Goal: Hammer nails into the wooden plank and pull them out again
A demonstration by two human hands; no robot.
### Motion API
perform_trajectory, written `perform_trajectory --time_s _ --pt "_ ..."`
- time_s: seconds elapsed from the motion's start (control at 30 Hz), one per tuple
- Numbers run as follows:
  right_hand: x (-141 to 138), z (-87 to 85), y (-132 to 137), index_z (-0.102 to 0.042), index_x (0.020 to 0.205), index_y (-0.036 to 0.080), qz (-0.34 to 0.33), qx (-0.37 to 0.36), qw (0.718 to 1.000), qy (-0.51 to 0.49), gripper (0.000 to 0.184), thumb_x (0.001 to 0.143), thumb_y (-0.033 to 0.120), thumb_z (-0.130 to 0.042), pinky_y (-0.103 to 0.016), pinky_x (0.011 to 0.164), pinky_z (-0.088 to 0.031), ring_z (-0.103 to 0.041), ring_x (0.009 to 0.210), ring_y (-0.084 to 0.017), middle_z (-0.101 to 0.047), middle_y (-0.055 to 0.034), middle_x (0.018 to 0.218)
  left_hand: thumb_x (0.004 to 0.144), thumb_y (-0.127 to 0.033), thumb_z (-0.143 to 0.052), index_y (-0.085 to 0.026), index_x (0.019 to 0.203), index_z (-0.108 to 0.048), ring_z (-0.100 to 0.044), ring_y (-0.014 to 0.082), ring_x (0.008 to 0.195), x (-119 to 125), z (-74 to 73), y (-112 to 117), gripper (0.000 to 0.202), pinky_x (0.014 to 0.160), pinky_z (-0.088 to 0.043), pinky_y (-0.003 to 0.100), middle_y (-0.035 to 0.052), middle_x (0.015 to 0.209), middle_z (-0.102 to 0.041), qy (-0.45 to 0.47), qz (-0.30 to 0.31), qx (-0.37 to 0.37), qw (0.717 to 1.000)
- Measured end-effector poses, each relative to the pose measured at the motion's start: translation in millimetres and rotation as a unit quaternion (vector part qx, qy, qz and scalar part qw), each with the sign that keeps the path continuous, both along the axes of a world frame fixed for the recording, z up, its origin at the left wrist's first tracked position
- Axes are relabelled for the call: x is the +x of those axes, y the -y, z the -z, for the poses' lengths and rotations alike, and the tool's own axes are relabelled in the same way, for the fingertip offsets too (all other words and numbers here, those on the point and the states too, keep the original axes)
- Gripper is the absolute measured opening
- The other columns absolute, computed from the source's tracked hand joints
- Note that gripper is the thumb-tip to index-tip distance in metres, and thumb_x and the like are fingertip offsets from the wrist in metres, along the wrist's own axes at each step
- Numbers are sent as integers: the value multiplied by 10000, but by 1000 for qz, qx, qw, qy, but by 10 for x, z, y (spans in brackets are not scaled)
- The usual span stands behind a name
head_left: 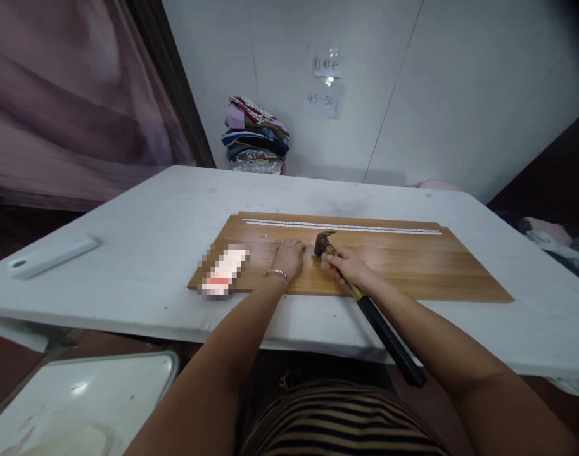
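Note:
My right hand [346, 265] is closed round the upper handle of a claw hammer [383, 332], just below its rusty head [322, 243]. The black grip slants back toward me past the table's front edge. The hammer's head is above the wooden board [413, 266]. My left hand [289, 256], with a bracelet [276, 273] on the wrist, rests on the board to the left of the hammer. Its fingers are bent down and together; what they hold, if anything, is hidden. A few thin nails [276, 244] lie beside it.
Two white strips with markings [341, 227] run along the board's far side. A blurred-out phone-like object [225, 269] lies at its left end. A white long-handled object [54, 255] is on the white table [142, 221]. Folded cloths [256, 136] are stacked by the wall; a white stool [90, 392] stands lower left.

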State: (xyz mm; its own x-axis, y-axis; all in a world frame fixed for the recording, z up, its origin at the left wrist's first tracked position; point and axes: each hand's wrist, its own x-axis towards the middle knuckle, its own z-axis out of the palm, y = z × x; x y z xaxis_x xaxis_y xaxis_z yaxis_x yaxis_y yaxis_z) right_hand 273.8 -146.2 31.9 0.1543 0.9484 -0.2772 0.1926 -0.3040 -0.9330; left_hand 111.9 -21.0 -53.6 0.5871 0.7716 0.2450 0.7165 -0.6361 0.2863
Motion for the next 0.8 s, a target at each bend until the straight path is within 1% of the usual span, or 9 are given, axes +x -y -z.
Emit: perform_trajectory --time_s 0.2,0.33,0.43,0.53,0.7,0.8 --pt "6 -27 0 -573 914 227 12 -9 1000 9 20 930 215 -575 -188 372 -327 -409 412 -92 -475 86 558 986 -102 -491 -171 1075 -771 -641 243 1159 -10 -2 -1 302 1065 -469 375 115 1178 -741 -7 2 -2 1000" --pt "1 -23 2 -556 882 232 5 -1 1000 8 67 932 188 -551 -187 369 -320 -393 397 -91 -446 94 536 990 -111 -489 -171 1050 -771 -638 246 1152 -1 -12 5 294 1061 -468 381 117 1172 -742 -10 -2 0 1000" --pt "-9 -10 3 -534 862 233 4 -5 1000 7 70 924 211 -556 -187 367 -321 -383 391 -88 -456 95 534 989 -97 -473 -164 1055 -771 -639 245 1136 5 -22 9 313 1050 -473 378 122 1161 -743 -13 -3 2 1000" --pt "-21 -1 4 -527 882 231 6 -6 1000 -6 55 910 232 -574 -179 363 -316 -381 391 -81 -475 98 548 990 -99 -474 -158 1059 -771 -640 247 1130 4 -28 10 310 1042 -479 377 127 1162 -742 -13 2 1 1000" --pt "-20 3 4 -531 905 225 1 -5 1000 -12 26 917 211 -549 -171 351 -316 -367 375 -78 -463 107 525 993 -100 -469 -167 1055 -770 -639 238 1137 2 -29 14 314 1046 -477 373 116 1155 -740 -12 -1 0 1000" --pt "-9 4 -2 -548 929 225 2 -4 1000 -7 34 919 231 -580 -169 352 -322 -379 370 -74 -477 105 538 990 -92 -466 -158 1075 -771 -638 243 1142 3 -30 18 324 1053 -475 379 118 1157 -742 -16 -5 0 1000"
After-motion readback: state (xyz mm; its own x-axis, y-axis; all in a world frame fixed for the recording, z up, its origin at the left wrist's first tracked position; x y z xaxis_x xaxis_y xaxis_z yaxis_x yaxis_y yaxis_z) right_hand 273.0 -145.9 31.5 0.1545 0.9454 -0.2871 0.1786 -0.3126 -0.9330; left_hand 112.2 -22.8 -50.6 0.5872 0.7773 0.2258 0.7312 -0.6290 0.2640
